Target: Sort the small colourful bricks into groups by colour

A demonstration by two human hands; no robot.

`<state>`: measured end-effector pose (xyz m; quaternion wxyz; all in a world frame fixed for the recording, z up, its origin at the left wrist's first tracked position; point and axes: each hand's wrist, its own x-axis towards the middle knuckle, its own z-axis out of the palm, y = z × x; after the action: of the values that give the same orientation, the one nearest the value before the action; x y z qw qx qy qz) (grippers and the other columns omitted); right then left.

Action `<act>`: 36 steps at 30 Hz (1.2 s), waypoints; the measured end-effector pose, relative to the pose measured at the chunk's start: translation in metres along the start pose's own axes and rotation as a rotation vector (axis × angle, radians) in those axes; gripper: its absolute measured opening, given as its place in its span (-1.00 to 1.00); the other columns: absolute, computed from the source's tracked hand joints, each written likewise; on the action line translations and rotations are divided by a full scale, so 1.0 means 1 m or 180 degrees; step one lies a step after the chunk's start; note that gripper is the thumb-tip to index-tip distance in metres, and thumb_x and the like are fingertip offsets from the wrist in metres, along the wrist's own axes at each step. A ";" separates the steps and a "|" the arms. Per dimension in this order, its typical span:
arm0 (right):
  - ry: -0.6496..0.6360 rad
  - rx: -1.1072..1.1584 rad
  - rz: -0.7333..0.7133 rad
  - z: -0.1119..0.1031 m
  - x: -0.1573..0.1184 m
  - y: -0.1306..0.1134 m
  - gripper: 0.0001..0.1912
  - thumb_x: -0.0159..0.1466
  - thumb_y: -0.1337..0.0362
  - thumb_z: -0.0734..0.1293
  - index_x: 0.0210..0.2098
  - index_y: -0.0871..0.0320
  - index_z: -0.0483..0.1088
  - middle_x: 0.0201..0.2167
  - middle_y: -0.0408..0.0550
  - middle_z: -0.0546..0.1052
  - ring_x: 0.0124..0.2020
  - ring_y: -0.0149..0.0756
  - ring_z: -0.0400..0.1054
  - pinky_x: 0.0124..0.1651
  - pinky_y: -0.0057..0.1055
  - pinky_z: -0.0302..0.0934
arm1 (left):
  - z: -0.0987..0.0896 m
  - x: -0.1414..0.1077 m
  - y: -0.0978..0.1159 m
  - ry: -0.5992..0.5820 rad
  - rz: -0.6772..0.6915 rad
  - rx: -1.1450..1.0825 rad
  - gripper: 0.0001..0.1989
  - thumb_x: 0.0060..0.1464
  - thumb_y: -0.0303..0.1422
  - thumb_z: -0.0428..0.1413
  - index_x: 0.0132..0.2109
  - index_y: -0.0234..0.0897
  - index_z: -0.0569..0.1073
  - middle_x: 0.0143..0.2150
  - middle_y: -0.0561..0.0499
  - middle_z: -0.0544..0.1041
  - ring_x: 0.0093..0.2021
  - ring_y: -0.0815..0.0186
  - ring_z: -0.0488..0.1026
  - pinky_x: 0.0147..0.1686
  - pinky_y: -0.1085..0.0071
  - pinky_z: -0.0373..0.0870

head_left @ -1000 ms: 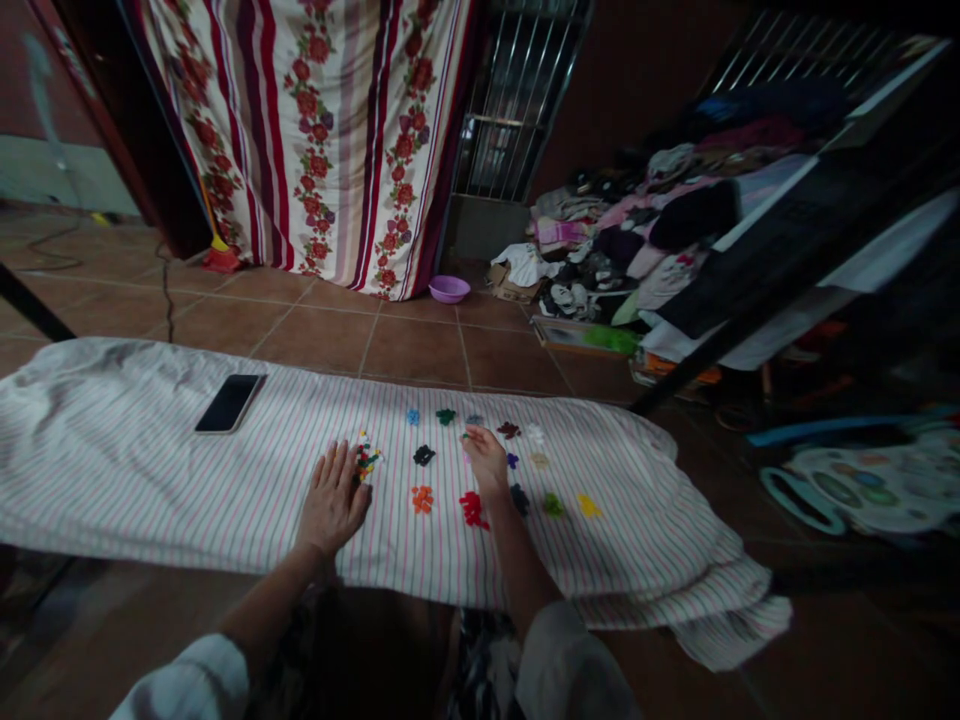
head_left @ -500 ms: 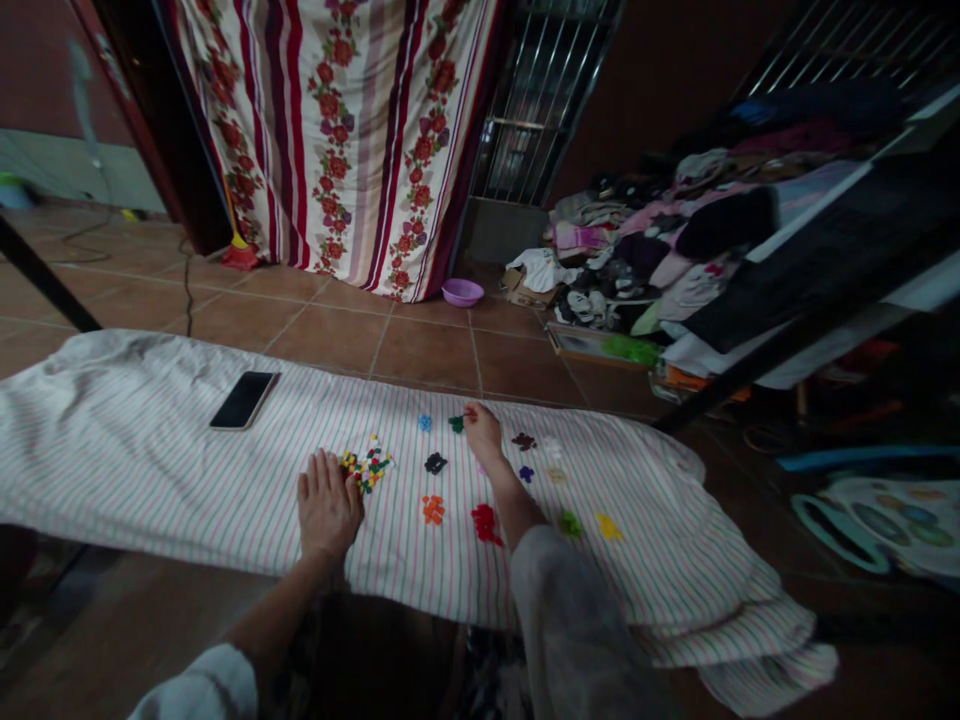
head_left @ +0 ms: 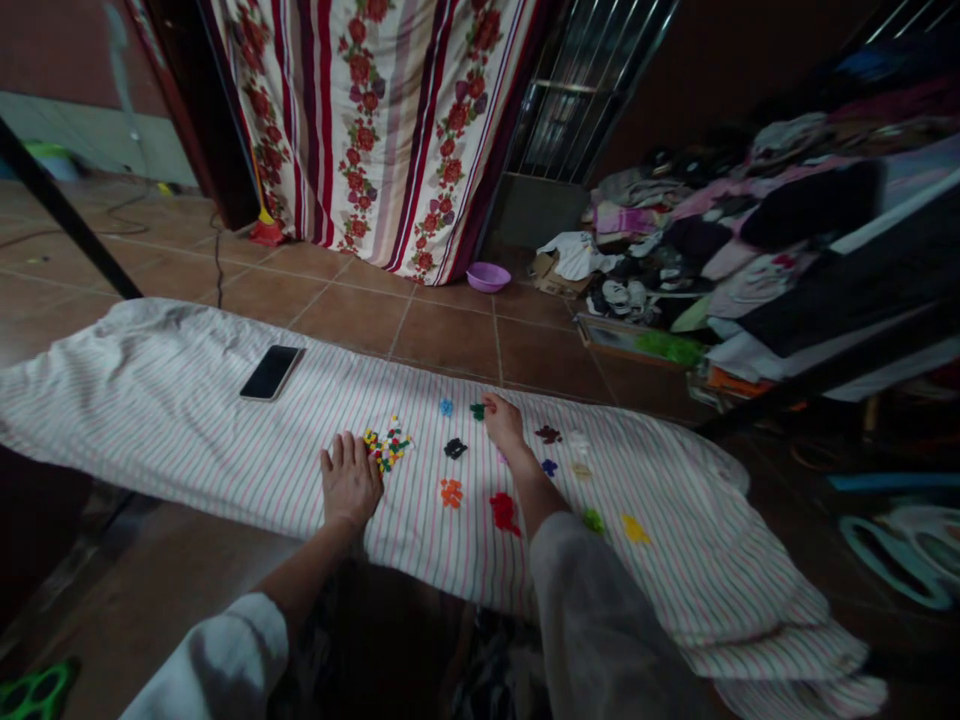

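Observation:
My left hand (head_left: 350, 482) lies flat and open on the striped sheet (head_left: 187, 400), its fingertips touching a mixed heap of tiny plastic bricks (head_left: 388, 446). My right hand (head_left: 504, 425) reaches farther out, its bunched fingertips at a small green pile (head_left: 478, 411). Whether they pinch a piece is too small to tell. Small single-colour piles lie around them: black (head_left: 454, 449), orange (head_left: 451, 492), red (head_left: 503, 512), blue (head_left: 446, 407), dark red (head_left: 548, 434), lime (head_left: 593, 520), yellow (head_left: 635, 529). My right forearm hides part of the sheet.
A black smartphone (head_left: 271, 372) lies on the sheet at the far left. Beyond it are brown floor tiles (head_left: 446, 340), a floral curtain (head_left: 375, 120) and a purple plastic bowl (head_left: 488, 277). A heap of clothes (head_left: 720, 240) rises at the right behind a black rod (head_left: 825, 380).
My right hand has moved out from the middle of the piles to the green pile. My left hand stays at the mixed heap. The whole view has swung, and more of my right sleeve shows.

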<state>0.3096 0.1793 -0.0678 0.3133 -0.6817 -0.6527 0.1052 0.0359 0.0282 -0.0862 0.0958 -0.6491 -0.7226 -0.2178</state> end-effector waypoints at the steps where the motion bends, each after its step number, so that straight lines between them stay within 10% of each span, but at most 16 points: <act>1: 0.0000 0.0007 0.0008 -0.002 -0.001 -0.002 -0.62 0.12 0.50 0.15 -0.22 0.07 0.49 -0.25 -0.05 0.58 -0.18 -0.23 0.44 -0.06 -0.32 0.25 | -0.001 0.000 0.000 0.0008 0.0006 0.0015 -0.50 0.22 -0.26 -0.23 0.11 -0.47 0.38 0.17 -0.36 0.38 0.24 -0.12 0.21 0.14 -0.16 0.12; 21: -0.1096 -0.0044 -0.0648 0.037 -0.099 -0.113 -0.83 0.20 0.40 0.27 -0.22 0.15 0.42 -0.24 -0.01 0.50 -0.16 -0.29 0.37 -0.07 -0.39 0.20 | -0.010 0.002 0.005 -0.0140 0.0048 0.0223 -0.50 0.23 -0.25 -0.22 0.08 -0.50 0.39 0.15 -0.38 0.38 0.21 -0.14 0.22 0.13 -0.14 0.10; 36: -0.0847 0.0195 -0.0557 0.011 -0.107 -0.087 -0.72 0.25 0.38 0.19 -0.15 0.06 0.47 -0.19 -0.08 0.47 -0.16 -0.36 0.36 -0.07 -0.46 0.20 | -0.011 0.001 0.004 -0.0178 0.0065 0.0174 -0.50 0.22 -0.25 -0.21 0.09 -0.53 0.38 0.15 -0.39 0.37 0.22 -0.13 0.20 0.15 -0.06 0.08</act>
<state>0.2179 0.0758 -0.0556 0.2527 -0.5924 -0.7418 0.1868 0.0382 0.0243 -0.0749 0.0955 -0.6594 -0.7240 -0.1787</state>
